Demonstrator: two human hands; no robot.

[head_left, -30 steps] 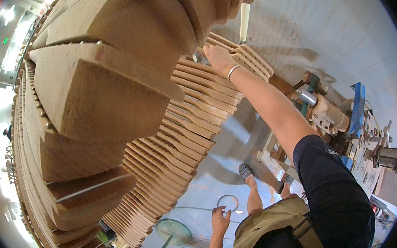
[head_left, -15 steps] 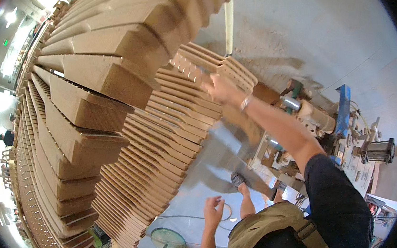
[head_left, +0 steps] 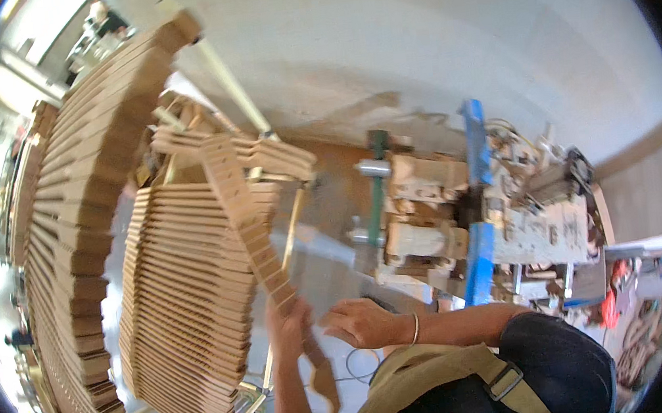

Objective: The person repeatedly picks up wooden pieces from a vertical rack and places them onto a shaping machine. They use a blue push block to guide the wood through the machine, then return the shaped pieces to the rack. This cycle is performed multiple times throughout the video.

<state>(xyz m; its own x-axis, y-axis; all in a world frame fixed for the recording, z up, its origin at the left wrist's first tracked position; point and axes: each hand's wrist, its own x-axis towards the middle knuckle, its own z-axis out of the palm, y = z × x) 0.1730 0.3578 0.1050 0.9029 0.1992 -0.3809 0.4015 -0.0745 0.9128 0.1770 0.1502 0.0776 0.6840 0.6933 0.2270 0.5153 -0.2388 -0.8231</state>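
Observation:
A long wooden guitar neck (head_left: 252,234), with rows of marks along its fretboard, slants across the middle in front of the stacked necks. My left hand (head_left: 289,334), smeared by motion, is closed round its lower part, near the headstock (head_left: 324,390). The neck's wider end points up and away from me. Just right of it, my right hand (head_left: 365,323) holds nothing, its fingers loosely bent and apart from the wood. A bracelet is on my right wrist.
Many guitar necks fill a rack (head_left: 186,276) behind the held one; a taller row (head_left: 78,231) stands at the left. Pale posts (head_left: 227,81) rise at the racks' corner. To the right stands a dusty machine (head_left: 428,221) with blue upright parts (head_left: 480,264).
The guitar neck has come off the rack toward me and passed from my right hand to my left. My right hand has drawn back, and the view has swung right.

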